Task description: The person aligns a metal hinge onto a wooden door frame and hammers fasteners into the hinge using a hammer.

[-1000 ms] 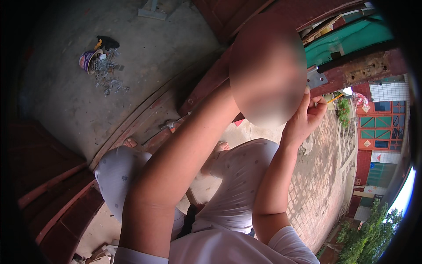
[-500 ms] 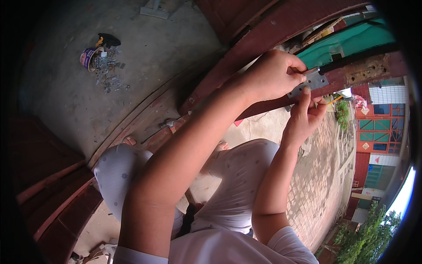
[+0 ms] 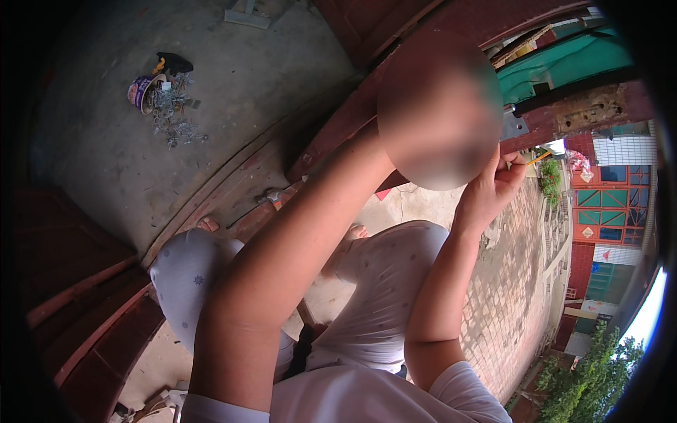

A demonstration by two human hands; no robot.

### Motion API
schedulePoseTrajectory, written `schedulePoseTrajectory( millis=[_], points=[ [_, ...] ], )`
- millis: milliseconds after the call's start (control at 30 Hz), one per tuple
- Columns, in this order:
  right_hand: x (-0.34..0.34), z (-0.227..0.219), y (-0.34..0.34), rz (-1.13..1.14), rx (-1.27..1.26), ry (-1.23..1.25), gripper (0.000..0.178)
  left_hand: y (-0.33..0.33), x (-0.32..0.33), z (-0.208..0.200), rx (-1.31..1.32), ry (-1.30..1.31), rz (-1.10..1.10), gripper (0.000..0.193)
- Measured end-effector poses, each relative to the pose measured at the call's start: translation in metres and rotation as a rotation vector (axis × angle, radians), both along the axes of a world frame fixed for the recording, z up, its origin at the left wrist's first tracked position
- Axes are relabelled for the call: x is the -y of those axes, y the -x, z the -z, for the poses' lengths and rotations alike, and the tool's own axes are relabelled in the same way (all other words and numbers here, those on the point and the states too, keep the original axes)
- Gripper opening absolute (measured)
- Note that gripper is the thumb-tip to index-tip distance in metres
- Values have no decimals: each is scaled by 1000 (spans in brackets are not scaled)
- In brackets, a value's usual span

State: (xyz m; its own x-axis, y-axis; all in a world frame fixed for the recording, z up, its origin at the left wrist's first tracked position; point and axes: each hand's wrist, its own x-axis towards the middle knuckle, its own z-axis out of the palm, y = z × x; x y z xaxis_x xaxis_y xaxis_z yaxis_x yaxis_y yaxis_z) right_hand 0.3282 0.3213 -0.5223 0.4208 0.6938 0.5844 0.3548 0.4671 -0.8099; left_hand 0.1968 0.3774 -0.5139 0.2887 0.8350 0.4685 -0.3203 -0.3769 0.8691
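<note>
A metal hinge plate lies against the edge of a dark red wooden door panel; only its far end shows. My left arm reaches up to it, but a round blur covers my left hand, so its fingers cannot be made out. Just below the plate, my right hand has its fingers curled around a thin yellow pencil that sticks out to the right. The right thumb points up toward the plate, its tip lost at the blur's rim. Farther along the wood is a bare, worn patch with screw holes.
On the concrete floor at upper left, a purple tub lies tipped beside a spill of screws and small hardware and a black-and-yellow object. What looks like a hammer rests by the threshold. Green mesh stretches behind the door panel.
A blurred disc now covers my left hand and most of the hinge plate, where the left fingers pinched its edge before. My arms and right hand have barely moved.
</note>
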Motion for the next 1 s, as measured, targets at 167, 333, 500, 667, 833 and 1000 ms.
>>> schedulePoseTrajectory(
  millis=[167, 333, 500, 667, 833, 1000],
  points=[
    [2, -2, -6, -6, -10, 34, 23, -4, 0, -2, -10, 21, 14, 27],
    [1, 1, -1, -8, -2, 9, 23, -5, -10, 10, 17, -135, -46, 27],
    [0, 1, -7, -6, 11, 32, 23, -2, -1, -1, 4, 9, 19, 26],
    [0, 0, -4, 9, 19, 34, 23, 1, 0, -2, -19, 4, 0, 25],
    [1, 0, -4, 5, 24, 35, 22, -1, -1, -1, -8, 21, 13, 24],
    [0, 0, -7, 13, 45, 34, 22, 0, 0, -2, -7, 11, 11, 24]
  ],
)
